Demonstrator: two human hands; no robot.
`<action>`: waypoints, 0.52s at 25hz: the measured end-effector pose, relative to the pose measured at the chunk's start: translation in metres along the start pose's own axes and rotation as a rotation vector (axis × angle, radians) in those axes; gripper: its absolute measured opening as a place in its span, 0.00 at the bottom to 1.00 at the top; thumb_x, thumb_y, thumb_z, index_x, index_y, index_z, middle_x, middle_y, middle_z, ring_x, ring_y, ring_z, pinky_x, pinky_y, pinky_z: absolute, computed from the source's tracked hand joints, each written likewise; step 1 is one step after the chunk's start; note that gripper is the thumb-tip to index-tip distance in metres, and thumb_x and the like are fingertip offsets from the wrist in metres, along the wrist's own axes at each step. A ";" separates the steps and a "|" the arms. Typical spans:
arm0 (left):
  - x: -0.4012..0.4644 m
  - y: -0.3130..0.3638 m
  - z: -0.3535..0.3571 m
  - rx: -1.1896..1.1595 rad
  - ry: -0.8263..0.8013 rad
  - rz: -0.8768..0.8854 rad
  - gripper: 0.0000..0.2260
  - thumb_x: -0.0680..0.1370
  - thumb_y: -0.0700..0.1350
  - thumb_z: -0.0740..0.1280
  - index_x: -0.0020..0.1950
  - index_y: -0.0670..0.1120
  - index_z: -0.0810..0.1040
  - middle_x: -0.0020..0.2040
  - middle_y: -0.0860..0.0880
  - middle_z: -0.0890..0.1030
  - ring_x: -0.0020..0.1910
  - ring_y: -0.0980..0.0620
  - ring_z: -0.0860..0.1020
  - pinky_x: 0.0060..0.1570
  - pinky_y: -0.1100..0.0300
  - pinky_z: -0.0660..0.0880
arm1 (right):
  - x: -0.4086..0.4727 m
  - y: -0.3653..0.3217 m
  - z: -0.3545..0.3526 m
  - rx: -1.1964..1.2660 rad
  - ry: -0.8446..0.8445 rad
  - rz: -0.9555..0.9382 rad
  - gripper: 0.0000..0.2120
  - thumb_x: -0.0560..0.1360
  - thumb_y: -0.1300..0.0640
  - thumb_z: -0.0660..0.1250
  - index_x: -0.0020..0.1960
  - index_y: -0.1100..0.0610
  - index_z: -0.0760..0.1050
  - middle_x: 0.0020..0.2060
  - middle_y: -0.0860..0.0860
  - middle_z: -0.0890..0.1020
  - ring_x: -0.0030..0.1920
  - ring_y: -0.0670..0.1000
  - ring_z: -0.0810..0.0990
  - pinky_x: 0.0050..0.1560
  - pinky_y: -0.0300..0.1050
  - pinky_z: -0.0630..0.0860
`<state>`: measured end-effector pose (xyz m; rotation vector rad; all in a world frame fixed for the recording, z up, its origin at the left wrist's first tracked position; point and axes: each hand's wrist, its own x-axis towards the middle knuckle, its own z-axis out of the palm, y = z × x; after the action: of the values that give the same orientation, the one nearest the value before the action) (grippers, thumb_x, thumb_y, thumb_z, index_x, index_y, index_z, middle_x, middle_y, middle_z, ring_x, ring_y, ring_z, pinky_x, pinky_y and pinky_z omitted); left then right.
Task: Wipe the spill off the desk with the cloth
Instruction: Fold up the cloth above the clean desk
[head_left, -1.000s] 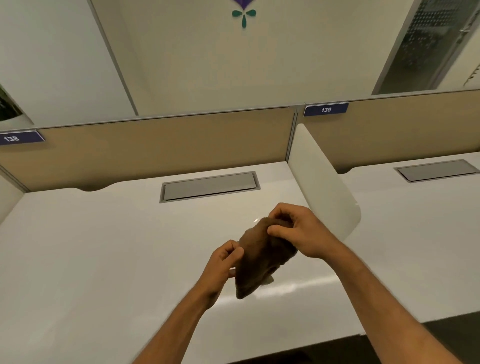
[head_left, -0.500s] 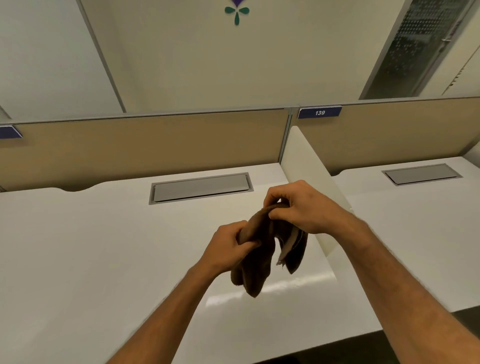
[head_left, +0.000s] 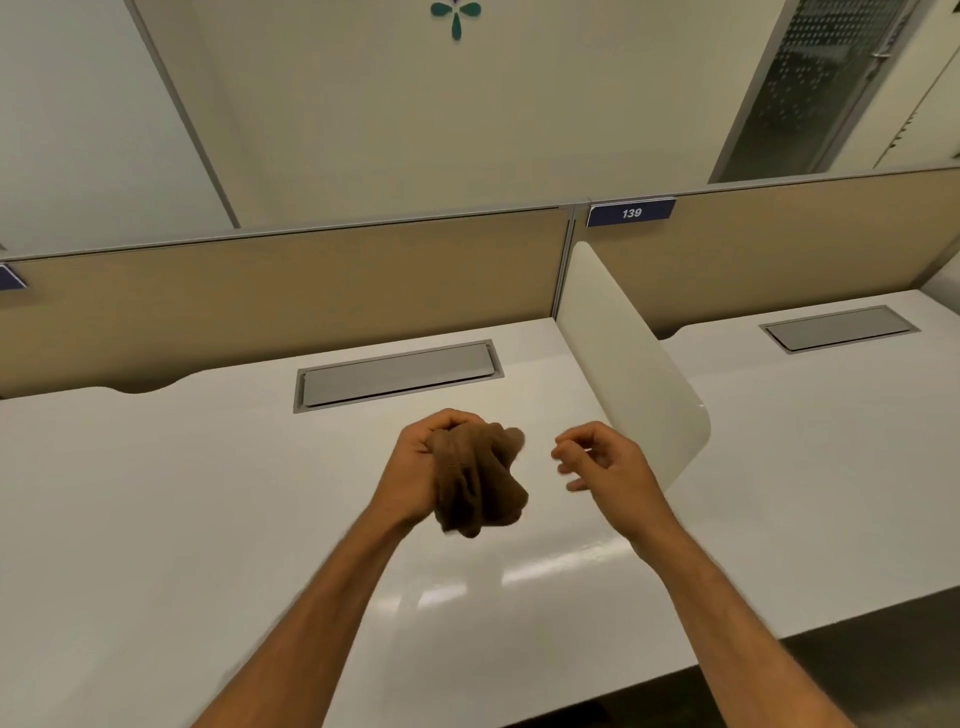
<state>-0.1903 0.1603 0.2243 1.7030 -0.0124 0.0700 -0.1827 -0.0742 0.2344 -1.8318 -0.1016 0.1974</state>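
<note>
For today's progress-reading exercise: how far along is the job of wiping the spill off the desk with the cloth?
Done: the brown cloth is bunched in the left hand, lifted off the desk. In hand: the right hand hangs open beside it, touching nothing. Left: all the wiping. No spill shows clearly on the glossy surface.

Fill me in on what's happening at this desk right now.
A person stands at a white desk with both arms out over it. The left hand has a bunched brown cloth in its grip, held above the surface. The right hand hovers beside it, fingers loosely curled and empty. No wiping is under way, and I can't pick out a clear spill.
</note>
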 end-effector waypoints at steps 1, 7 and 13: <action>-0.001 0.005 -0.007 0.008 -0.018 0.010 0.17 0.82 0.41 0.64 0.44 0.60 0.86 0.44 0.56 0.87 0.43 0.59 0.86 0.43 0.66 0.80 | 0.005 0.007 0.001 -0.038 0.004 0.015 0.12 0.79 0.52 0.69 0.62 0.45 0.77 0.59 0.46 0.83 0.59 0.52 0.82 0.58 0.49 0.81; -0.009 0.024 -0.030 0.049 -0.225 0.094 0.10 0.78 0.44 0.68 0.49 0.58 0.87 0.50 0.50 0.88 0.49 0.52 0.86 0.49 0.61 0.82 | 0.019 0.005 0.005 -0.059 -0.414 -0.015 0.22 0.73 0.52 0.72 0.66 0.40 0.77 0.58 0.37 0.82 0.55 0.37 0.81 0.45 0.36 0.80; -0.004 0.026 -0.067 0.219 -0.259 0.048 0.17 0.79 0.28 0.70 0.52 0.50 0.88 0.51 0.48 0.89 0.54 0.47 0.87 0.59 0.48 0.83 | 0.016 -0.012 -0.019 -0.185 -0.305 -0.112 0.19 0.80 0.60 0.68 0.54 0.34 0.82 0.50 0.38 0.86 0.52 0.40 0.84 0.45 0.33 0.80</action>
<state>-0.1982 0.2232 0.2589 1.9207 -0.2460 -0.1181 -0.1631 -0.0862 0.2497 -1.9615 -0.4478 0.3982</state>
